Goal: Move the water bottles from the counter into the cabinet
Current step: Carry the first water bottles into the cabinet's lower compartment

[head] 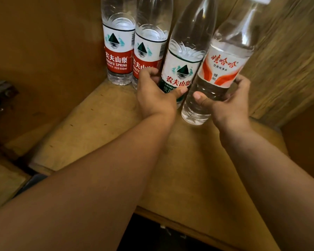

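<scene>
Two clear water bottles with red labels [117, 51] [149, 51] stand side by side at the back left of the wooden cabinet shelf [91, 124]. My left hand [155, 95] grips a green-labelled bottle [184, 57] low on its body, tilted right, just beside the second red one. My right hand [228, 104] grips a bottle with an orange and white label [223, 66], also tilted right, its base just above the shelf. The two held bottles are close together.
The cabinet's brown back wall [43, 51] rises on the left and a rough wooden side panel [288, 60] on the right. The shelf's front edge [170, 216] runs below my forearms, with a dark gap under it.
</scene>
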A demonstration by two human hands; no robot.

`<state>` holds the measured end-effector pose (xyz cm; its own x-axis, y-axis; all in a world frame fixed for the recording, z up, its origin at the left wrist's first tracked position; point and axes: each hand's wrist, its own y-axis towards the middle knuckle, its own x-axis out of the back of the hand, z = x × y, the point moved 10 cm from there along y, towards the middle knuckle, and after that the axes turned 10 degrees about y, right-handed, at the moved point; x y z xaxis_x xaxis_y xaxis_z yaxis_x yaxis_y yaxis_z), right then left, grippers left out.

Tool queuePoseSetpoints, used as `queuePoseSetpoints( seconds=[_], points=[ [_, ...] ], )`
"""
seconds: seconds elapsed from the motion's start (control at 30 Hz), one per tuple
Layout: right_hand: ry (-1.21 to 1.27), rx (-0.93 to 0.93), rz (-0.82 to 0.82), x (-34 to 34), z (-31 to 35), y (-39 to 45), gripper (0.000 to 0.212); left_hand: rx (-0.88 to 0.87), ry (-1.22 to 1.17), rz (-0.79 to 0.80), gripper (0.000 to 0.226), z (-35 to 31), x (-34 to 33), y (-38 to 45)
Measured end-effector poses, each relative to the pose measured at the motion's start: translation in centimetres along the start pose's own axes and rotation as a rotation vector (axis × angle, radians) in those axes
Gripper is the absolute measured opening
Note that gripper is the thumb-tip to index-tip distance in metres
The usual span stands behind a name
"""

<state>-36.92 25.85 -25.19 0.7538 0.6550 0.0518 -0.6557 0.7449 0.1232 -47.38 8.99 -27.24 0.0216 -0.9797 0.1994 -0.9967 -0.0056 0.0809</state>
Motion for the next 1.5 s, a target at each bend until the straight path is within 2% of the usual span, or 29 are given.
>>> queuePoseSetpoints(
  seconds=[0.27,0.67,0.83,0.97,1.1,1.37,1.5],
  points=[
    [0.0,0.01,-0.053,-0.4,-0.2,0.8,0.079,-0.055,0.013,-0.097,0.042,-0.4,-0.3,0.4],
    [-0.026,-0.004,-0.001,-1.6,0.2,2.6,0.076,0.003,0.059,-0.172,0.047,-0.4,-0.6,1.3],
    [-0.054,0.008,-0.007,-1.5,0.5,3.0,0.075,0.016,0.102,-0.148,0.038,-0.4,-0.9,1.6],
    [-0.026,-0.003,-0.003,-1.3,0.4,2.8,0.064,0.004,0.1,-0.146,0.033,-0.4,-0.8,1.6],
    [-0.028,0.007,0.031,-1.5,0.5,2.8,0.06,-0.006,0.116,-0.156,0.036,-0.5,-0.5,1.7],
    [-0.037,-0.01,-0.007,-1.4,-0.1,3.1,0.064,0.01,0.147,-0.134,0.039,-0.4,-0.5,1.8],
    [-0.072,-0.05,0.024,-1.5,0.0,2.6,0.073,0.04,0.121,-0.027,0.042,-0.5,-1.1,1.3]
  ],
)
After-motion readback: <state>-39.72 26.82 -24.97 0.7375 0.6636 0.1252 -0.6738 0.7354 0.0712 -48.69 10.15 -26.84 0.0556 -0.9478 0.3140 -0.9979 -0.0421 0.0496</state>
